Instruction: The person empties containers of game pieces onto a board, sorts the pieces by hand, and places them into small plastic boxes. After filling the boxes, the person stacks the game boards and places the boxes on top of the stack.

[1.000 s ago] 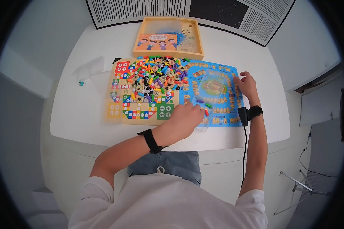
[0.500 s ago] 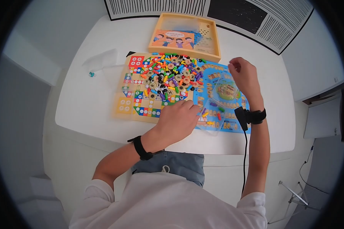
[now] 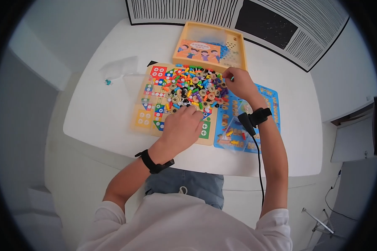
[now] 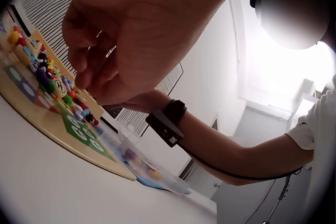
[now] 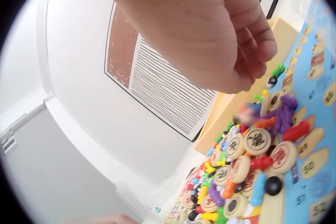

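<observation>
A heap of coloured pegs and round wooden discs (image 3: 192,90) lies on a wooden game board (image 3: 144,117). My left hand (image 3: 182,123) hovers over that board at the heap's near edge; in the left wrist view its fingers (image 4: 89,69) hang loosely curled with nothing seen in them. My right hand (image 3: 236,83) is at the heap's far right edge. From the right wrist its fingers (image 5: 247,61) curl inward just above the pieces (image 5: 252,166), and whether they pinch one is hidden. A clear plastic container (image 3: 234,136) with a few pegs lies on the blue board (image 3: 268,104).
An open wooden box (image 3: 209,46) with a picture booklet stands behind the boards. A clear plastic bag (image 3: 119,67) and a small teal piece (image 3: 108,82) lie on the white table (image 3: 96,121) at the left. A striped panel (image 3: 289,21) lines the far edge.
My left hand has moved left from the clear container to the wooden board. My right hand has left the container's far side and swung over to the heap's right edge.
</observation>
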`<state>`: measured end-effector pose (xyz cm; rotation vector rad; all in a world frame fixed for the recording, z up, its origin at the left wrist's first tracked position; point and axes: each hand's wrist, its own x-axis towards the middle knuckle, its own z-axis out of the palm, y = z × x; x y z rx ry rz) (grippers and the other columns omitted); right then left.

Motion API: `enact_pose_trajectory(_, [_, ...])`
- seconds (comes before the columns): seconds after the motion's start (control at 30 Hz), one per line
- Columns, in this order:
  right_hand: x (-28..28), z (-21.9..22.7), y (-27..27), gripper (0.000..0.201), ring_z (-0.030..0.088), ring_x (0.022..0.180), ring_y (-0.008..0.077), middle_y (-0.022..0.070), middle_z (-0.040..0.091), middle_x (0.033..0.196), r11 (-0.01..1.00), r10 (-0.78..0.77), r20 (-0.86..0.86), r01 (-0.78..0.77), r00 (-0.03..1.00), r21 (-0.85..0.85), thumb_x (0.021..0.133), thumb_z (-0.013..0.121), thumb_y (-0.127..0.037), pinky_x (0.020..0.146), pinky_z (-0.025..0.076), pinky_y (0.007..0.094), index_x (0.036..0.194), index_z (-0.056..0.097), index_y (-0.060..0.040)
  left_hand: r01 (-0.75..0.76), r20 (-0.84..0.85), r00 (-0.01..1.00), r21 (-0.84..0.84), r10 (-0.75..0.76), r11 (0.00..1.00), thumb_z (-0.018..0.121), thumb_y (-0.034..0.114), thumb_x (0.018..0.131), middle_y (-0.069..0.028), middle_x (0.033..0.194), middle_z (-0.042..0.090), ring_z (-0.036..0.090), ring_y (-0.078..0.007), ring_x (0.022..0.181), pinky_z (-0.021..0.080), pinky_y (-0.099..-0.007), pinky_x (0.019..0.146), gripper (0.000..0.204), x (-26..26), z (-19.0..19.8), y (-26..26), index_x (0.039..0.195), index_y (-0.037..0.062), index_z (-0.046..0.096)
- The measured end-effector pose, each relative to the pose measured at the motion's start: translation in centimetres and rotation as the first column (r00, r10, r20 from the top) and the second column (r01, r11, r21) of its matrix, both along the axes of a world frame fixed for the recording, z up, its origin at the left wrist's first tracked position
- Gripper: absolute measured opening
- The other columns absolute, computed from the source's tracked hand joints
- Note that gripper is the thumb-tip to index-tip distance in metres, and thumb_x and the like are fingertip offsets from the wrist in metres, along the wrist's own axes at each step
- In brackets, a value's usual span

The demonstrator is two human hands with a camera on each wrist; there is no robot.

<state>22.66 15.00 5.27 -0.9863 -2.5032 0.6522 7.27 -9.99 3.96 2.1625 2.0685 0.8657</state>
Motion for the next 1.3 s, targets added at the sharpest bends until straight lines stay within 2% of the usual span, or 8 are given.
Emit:
enact_pose_trajectory(0.07, [1.5,0.6,-0.7,0.028,0.073,0.098,0.0277,0.0149,0.076,0.104,0.997,-0.041,0.081,0.045,0.996,-0.055,0.089,0.079,-0.018,0.089,0.058,0.0394,0.111,0.074,-0.0020,-0.039,0.033,0.999,-0.012,0.039,0.999,0.075,0.015,0.090,-0.0063,0.098,0.069,0.070,-0.0273,0.095,0.058,-0.0419,0.075,0.011,-1.4,-0.1,1.1,0.099,0.0094,0.074])
enact_pose_trajectory(0.27, [1.8,0.7,-2.0,0.033,0.068,0.112,0.0314,0.0184,0.070,0.120,0.991,0.116,0.344,-0.084,0.932,-0.106,0.082,0.081,-0.018,0.098,0.055,0.0431,0.113,0.072,-0.0072,-0.180,0.056,0.982,-0.036,0.182,0.983,0.075,0.017,0.092,-0.0096,0.108,0.070,0.070,-0.0312,0.098,0.057,-0.0431,0.081,0.016,-4.3,1.3,3.9,0.104,0.0067,0.073])
enact_pose_trajectory(0.47, [1.1,0.4,-2.3,0.029,0.071,0.097,0.0331,0.0158,0.074,0.101,0.991,0.133,0.314,-0.127,0.940,-0.037,0.078,0.083,-0.016,0.087,0.057,0.0423,0.103,0.073,-0.0040,-0.128,0.062,0.989,-0.086,0.134,0.988,0.073,0.019,0.094,-0.0106,0.106,0.069,0.070,-0.0324,0.096,0.056,-0.0440,0.079,0.018,-3.7,1.9,4.4,0.105,0.0055,0.073])
enact_pose_trajectory(0.53, [0.9,1.4,-3.0,0.024,0.071,0.086,0.0340,0.0152,0.073,0.088,0.985,0.140,0.312,-0.099,0.940,-0.143,0.078,0.083,-0.015,0.079,0.057,0.0421,0.095,0.073,-0.0022,-0.122,0.070,0.989,-0.065,0.127,0.990,0.073,0.020,0.094,-0.0115,0.102,0.068,0.070,-0.0334,0.094,0.056,-0.0447,0.079,0.018,-3.3,1.8,4.1,0.105,0.0053,0.073])
enact_pose_trajectory(0.87, [1.1,2.1,-4.4,0.020,0.069,0.082,0.0387,0.0194,0.072,0.086,0.982,0.146,0.363,-0.179,0.920,0.060,0.080,0.080,-0.015,0.075,0.056,0.0455,0.093,0.072,-0.0017,-0.086,0.140,0.986,-0.054,0.093,0.995,0.072,0.020,0.095,-0.0114,0.103,0.070,0.070,-0.0335,0.091,0.056,-0.0438,0.078,0.017,-2.2,2.0,2.3,0.103,0.0045,0.073])
enact_pose_trajectory(0.97, [2.4,2.8,-4.8,0.018,0.070,0.080,0.0370,0.0186,0.073,0.086,0.985,0.117,0.315,-0.151,0.942,0.087,0.080,0.077,-0.011,0.074,0.057,0.0424,0.093,0.072,-0.0007,-0.092,0.159,0.982,-0.071,0.103,0.993,0.073,0.020,0.095,-0.0106,0.102,0.070,0.070,-0.0327,0.092,0.056,-0.0435,0.079,0.017,-1.8,2.1,2.2,0.102,0.0045,0.073])
enact_pose_trajectory(1.17, [6.4,6.8,-9.7,0.021,0.072,0.075,0.0215,0.0108,0.073,0.081,0.975,0.149,0.147,-0.121,0.978,-0.184,0.078,0.080,-0.006,0.073,0.058,0.0335,0.098,0.074,-0.0002,-0.069,0.181,0.980,-0.086,0.083,0.994,0.073,0.021,0.095,-0.0099,0.100,0.070,0.070,-0.0323,0.093,0.056,-0.0432,0.079,0.016,-1.5,2.0,1.9,0.101,0.0056,0.073])
enact_pose_trajectory(1.3, [8.6,5.1,-12.3,0.021,0.072,0.075,0.0211,0.0117,0.074,0.090,0.964,0.158,0.224,-0.102,0.962,-0.244,0.081,0.080,-0.005,0.072,0.058,0.0334,0.100,0.074,0.0001,0.004,0.211,0.977,-0.101,0.017,0.995,0.072,0.020,0.095,-0.0091,0.100,0.070,0.070,-0.0323,0.093,0.056,-0.0437,0.077,0.014,-0.2,1.4,2.9,0.101,0.0067,0.072])
